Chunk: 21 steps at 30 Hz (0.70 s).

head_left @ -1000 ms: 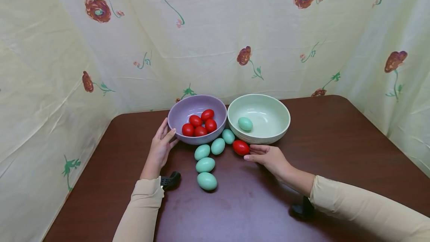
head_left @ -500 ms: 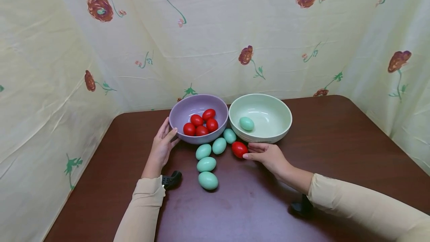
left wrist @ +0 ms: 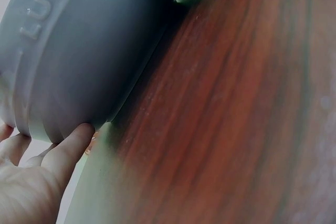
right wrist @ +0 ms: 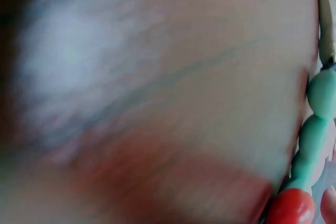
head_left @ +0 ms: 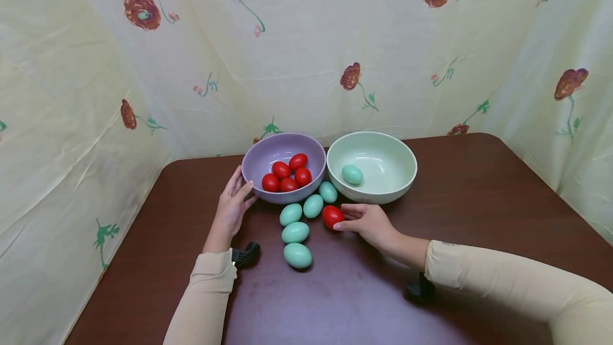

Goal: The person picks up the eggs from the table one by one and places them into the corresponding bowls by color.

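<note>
A purple bowl (head_left: 258,158) holds several red eggs, and my left hand (head_left: 230,211) rests against its left side with the thumb near the rim. In the left wrist view, extended fingers (left wrist: 65,153) touch the bowl's outer wall (left wrist: 84,61). My right hand (head_left: 373,225) pinches a red egg (head_left: 332,217) between thumb and fingertips, low over the table in front of the bowls. In the right wrist view this red egg (right wrist: 291,207) shows at the lower right corner. Several mint green eggs (head_left: 295,232) lie in a bent line left of it.
A pale green bowl (head_left: 397,174) stands right beside the purple one, with one mint green egg (head_left: 352,174) inside. Both are near the back edge of the dark brown table (head_left: 479,201). A flower-patterned curtain (head_left: 297,47) hangs behind and at the sides.
My right hand has moved left and slightly toward me, bringing the red egg along from the front of the pale green bowl. The left hand stays at the purple bowl.
</note>
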Each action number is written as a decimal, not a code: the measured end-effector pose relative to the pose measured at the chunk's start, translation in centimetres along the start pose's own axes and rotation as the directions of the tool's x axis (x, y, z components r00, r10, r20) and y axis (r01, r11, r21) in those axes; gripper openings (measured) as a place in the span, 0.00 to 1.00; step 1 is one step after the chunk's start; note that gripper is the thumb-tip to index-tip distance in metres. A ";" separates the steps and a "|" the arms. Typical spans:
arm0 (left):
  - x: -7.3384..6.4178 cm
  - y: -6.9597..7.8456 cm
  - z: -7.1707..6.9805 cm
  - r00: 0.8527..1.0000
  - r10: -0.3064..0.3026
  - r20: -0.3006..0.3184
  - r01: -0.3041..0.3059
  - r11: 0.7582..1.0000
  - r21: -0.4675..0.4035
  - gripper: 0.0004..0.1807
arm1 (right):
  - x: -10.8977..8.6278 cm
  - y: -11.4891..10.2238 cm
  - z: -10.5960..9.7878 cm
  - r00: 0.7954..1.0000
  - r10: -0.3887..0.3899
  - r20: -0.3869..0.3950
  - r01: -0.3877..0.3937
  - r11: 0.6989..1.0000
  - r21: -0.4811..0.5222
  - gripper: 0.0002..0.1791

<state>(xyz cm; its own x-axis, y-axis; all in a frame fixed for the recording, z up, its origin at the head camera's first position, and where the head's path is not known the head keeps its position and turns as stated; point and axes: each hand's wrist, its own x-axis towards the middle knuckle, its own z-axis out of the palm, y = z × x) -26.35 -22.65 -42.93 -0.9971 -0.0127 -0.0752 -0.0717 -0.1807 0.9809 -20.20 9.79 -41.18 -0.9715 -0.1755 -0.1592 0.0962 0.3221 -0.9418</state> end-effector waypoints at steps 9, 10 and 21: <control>-0.1 0.0 0.1 1.000 -0.010 -0.008 0.010 1.000 0.000 0.38 | 0.9 -0.6 1.6 1.000 -0.004 0.003 0.004 0.997 -0.078 0.30; -0.2 0.0 0.1 1.000 -0.009 -0.004 0.009 1.000 -0.001 0.38 | 1.0 -0.7 1.7 1.000 -0.001 -0.002 0.000 0.997 -0.083 0.30; 0.0 0.1 0.0 1.000 -0.002 0.003 0.002 1.000 -0.002 0.38 | 1.3 -1.1 2.2 1.000 0.015 -0.003 -0.016 0.996 -0.089 0.29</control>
<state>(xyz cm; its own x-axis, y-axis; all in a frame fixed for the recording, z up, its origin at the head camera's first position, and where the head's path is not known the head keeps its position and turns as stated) -26.34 -22.71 -42.86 -0.9970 -0.0092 -0.0769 -0.0739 -0.1830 0.9803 -21.11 7.14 -40.96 -0.9705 -0.1679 -0.1730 0.0917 0.4065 -0.9090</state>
